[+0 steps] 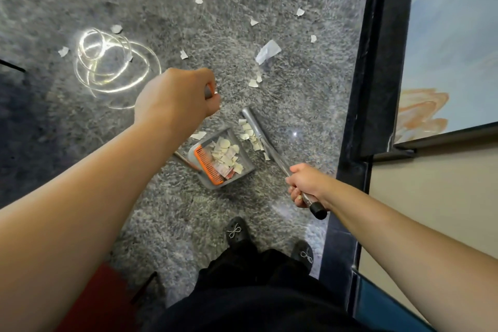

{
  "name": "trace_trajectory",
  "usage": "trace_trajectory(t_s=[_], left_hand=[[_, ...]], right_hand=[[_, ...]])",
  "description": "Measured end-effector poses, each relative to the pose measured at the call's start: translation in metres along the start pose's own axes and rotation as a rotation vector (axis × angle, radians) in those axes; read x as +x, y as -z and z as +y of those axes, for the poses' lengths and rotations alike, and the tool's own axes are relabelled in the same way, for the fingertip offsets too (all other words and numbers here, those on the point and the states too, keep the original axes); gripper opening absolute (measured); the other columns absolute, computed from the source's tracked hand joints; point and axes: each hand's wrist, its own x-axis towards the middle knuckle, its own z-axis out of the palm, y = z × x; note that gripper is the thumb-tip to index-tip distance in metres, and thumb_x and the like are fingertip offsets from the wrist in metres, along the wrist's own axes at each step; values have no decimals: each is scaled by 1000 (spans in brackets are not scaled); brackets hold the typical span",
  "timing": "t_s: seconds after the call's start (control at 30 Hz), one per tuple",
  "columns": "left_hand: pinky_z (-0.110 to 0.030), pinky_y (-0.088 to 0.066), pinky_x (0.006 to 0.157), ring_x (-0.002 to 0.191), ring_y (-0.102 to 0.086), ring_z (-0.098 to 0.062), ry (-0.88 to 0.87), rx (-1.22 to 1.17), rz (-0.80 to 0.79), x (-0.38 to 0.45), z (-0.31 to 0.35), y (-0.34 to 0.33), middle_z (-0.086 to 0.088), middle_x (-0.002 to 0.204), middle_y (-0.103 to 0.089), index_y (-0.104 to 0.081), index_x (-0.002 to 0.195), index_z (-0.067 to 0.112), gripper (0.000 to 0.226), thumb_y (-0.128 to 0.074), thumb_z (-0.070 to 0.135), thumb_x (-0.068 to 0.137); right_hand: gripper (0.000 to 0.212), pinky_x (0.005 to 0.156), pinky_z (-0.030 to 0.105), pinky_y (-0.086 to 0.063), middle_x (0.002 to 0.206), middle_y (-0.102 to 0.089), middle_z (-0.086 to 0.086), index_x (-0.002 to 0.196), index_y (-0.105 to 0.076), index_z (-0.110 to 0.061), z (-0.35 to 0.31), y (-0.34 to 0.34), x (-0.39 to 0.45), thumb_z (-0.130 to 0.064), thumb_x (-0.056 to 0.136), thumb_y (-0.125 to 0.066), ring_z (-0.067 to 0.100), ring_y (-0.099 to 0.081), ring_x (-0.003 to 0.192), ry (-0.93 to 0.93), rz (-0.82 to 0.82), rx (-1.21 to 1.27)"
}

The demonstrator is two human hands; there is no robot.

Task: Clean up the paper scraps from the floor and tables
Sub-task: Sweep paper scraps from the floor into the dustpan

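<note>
A grey dustpan with an orange comb edge stands on the speckled grey floor, holding several white paper scraps. My left hand grips the top of the dustpan's long handle above it. My right hand grips the metal handle of a broom, whose head lies just right of the dustpan with a row of scraps against it. More paper scraps are scattered over the floor farther ahead.
A dark baseboard and a wall with a painted panel run along the right. My two black shoes stand below the dustpan. A bright light reflection gleams on the floor at left. Something red sits bottom left.
</note>
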Motion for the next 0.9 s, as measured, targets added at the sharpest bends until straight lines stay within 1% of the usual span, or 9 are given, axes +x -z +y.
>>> trace_trajectory(t_s=[0.07,0.17,0.3,0.43,0.57,0.7,0.8,0.83,0.9], left_hand=[[-36,-53,53,63,-58,-28,6,-11,2,-2,1,-2,-3,71,-59,-56,88,25,19,-56,43,92],[-34,-52,51,62,-58,-28,31,4,9,-7,5,-6,-3,70,-60,-56,89,27,16,-56,42,92],[-29,-48,48,61,-58,-26,45,18,22,-15,7,-12,-1,69,-60,-54,86,29,14,-56,43,91],[-23,-39,44,59,-57,-25,31,27,69,-26,6,-14,-1,68,-59,-53,85,30,14,-57,42,91],[-24,-42,44,57,-56,-22,22,36,74,-34,5,-14,0,68,-59,-57,89,28,18,-58,46,89],[-27,-46,53,64,-59,-17,41,-60,32,-48,-7,-10,6,79,-65,-60,100,35,22,-59,51,85],[-31,-52,62,65,-64,-14,114,-181,-69,-58,-24,-4,10,78,-69,-62,93,37,15,-59,49,85],[-30,-53,62,61,-66,-12,135,-231,-90,-62,-31,-1,11,75,-70,-62,89,37,12,-60,48,85],[-26,-49,56,49,-64,-9,159,-291,-103,-71,-43,2,10,68,-70,-61,83,34,10,-63,43,86]], right_hand=[[44,37,14,-30,67,-38,5,141,-27,-12,3,-5,-9,0,99,-33,4,-34,34,10,-71,-14],[51,36,15,-32,68,-41,5,145,-24,-20,10,-11,-17,-1,100,-36,4,-37,35,3,-152,-40],[51,36,16,-33,69,-42,6,143,-25,-23,23,-17,-25,-3,99,-39,5,-37,34,-21,-188,-83],[49,35,16,-30,68,-41,6,143,-26,-23,33,-7,-40,-5,100,-39,5,-35,36,-38,-229,10],[45,34,17,-32,64,-43,5,139,-32,-23,38,2,-57,-4,99,-42,5,-36,37,-22,-230,76],[43,34,16,-32,56,-46,4,136,-34,-24,37,8,-68,-4,99,-42,5,-36,36,5,-211,107],[44,33,16,-33,50,-49,2,137,-33,-25,31,15,-71,-5,99,-42,5,-36,35,16,-181,83],[45,33,16,-33,48,-48,2,139,-32,-25,29,16,-72,-5,99,-42,5,-36,35,19,-171,74],[48,33,15,-32,48,-47,2,142,-30,-25,23,16,-72,-5,100,-40,5,-35,34,21,-155,71]])
